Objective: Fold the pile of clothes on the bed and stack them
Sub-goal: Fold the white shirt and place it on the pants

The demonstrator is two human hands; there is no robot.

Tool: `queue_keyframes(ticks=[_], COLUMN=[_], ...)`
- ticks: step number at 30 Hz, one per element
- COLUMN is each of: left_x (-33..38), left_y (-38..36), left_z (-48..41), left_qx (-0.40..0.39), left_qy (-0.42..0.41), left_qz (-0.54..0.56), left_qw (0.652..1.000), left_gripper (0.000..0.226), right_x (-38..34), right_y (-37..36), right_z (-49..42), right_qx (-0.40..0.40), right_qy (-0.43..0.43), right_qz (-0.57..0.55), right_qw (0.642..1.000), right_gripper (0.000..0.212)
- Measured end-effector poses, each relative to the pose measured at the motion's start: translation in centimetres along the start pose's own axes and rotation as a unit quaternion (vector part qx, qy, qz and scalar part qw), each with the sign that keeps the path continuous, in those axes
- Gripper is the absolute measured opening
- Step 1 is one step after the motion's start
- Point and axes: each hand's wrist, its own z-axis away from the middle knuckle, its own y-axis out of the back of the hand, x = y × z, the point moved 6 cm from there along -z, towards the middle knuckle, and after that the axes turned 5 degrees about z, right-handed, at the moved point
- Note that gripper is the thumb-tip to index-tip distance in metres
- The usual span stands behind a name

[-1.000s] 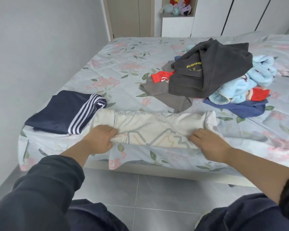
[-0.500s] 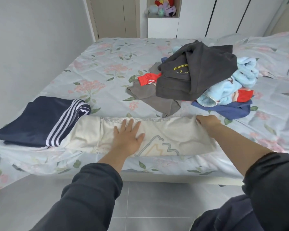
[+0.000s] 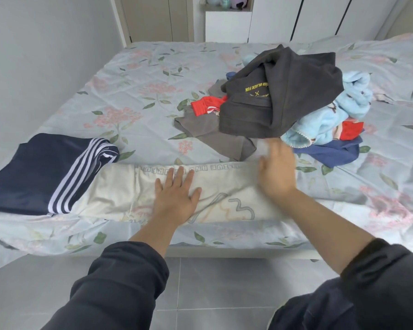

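Counts: we are seeing one folded navy garment [image 3: 34, 172], three white stripes, at 9 o'clock; one loose pile [image 3: 320, 120] at 1 o'clock.
Writing: its dark grey top [image 3: 296, 91] is showing "BLACK FUN".
Left grip [image 3: 174, 198]: spread flat, pressing the cream garment [image 3: 119, 196] lying along the bed [image 3: 141, 75]'s near edge.
Right grip [image 3: 275, 170]: blurring over its right end; state we cannot tell.
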Motion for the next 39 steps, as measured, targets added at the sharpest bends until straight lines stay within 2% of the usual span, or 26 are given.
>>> queue_keyframes(ticks=[1, 2, 3, 4, 5, 8, 10, 12, 14, 16, 23, 27, 30, 34, 37, 39], left_x=[-0.1, -0.1, -0.1, -0.2, -0.2, -0.2, -0.3, -0.4, -1.0, -2.9, -12.6, -16.1, -17.2, -18.0, -18.3, -18.4], left_y=[0.0, 0.1, 0.1, 0.2, 0.2, 0.3, 0.3, 0.5, 0.7, 1.3, 4.2, 5.1, 6.4, 7.4, 7.6, 7.7], left_z=[0.0, 0.1, 0.1, 0.1, 0.1, 0.0, -0.1, 0.0, 0.2, 0.4, 1.4, 2.6, 3.0, 3.1, 3.9, 4.3], left_qx=[0.0, -0.001, -0.004, -0.011, -0.018, -0.032, -0.039, -0.049, -0.051, -0.042, -0.015, 0.016, 0.062, 0.006, -0.055, -0.097], left_qy=[0.0, -0.001, -0.002, -0.004, -0.007, -0.012, -0.017, -0.03, -0.053, -0.052, 0.098, 0.209, 0.214, 0.268, 0.329, 0.34], left_qz=[0.0, 0.001, 0.003, 0.005, 0.007, 0.018, 0.027, 0.029, 0.017, -0.007, -0.065, 0.016, 0.022, 0.058, 0.059, 0.092], left_qw=[1.0, 1.0, 1.0, 1.0, 1.0, 0.999, 0.999, 0.998, 0.997, 0.998, 0.993, 0.978, 0.975, 0.962, 0.941, 0.931], left_gripper=[0.064, 0.063, 0.063, 0.062, 0.062, 0.061, 0.06, 0.057, 0.054, 0.054, 0.058, 0.062, 0.066, 0.065, 0.073, 0.077], right_x=[-2.5, -3.9, -3.8, -2.8, -1.5, 1.2, 0.4, -2.5, -6.0, -7.9, -7.2, -7.3, -7.3, -7.4, -7.4, -7.4], right_y=[-1.5, -3.4, -5.1, -6.2, -6.6, -6.3, -6.5, -7.1, -8.1, -9.3, -10.9, -10.8, -10.8, -10.8, -10.7, -10.7], right_z=[1.3, 2.9, 4.3, 5.0, 5.1, 4.2, 3.5, 3.2, 3.8, 5.6, 6.3, 6.6, 6.5, 6.6, 6.6, 6.6], right_qx=[-0.071, -0.166, -0.259, -0.313, -0.334, -0.318, -0.329, -0.324, -0.309, -0.327, -0.333, -0.325, -0.32, -0.311, -0.306, -0.307], right_qy=[0.1, 0.158, 0.169, 0.144, 0.096, -0.062, -0.099, -0.063, 0.028, 0.076, 0.066, 0.067, 0.068, 0.071, 0.071, 0.071], right_qz=[0.026, 0.06, 0.096, 0.118, 0.126, 0.16, 0.189, 0.176, 0.131, 0.114, 0.132, 0.139, 0.143, 0.153, 0.154, 0.155], right_qw=[0.992, 0.971, 0.946, 0.931, 0.929, 0.932, 0.92, 0.927, 0.942, 0.935, 0.932, 0.933, 0.934, 0.935, 0.937, 0.936], right_gripper=[0.048, 0.055, 0.059, 0.06, 0.061, 0.06, 0.061, 0.061, 0.059, 0.057, 0.059, 0.059, 0.06, 0.061, 0.062, 0.062])
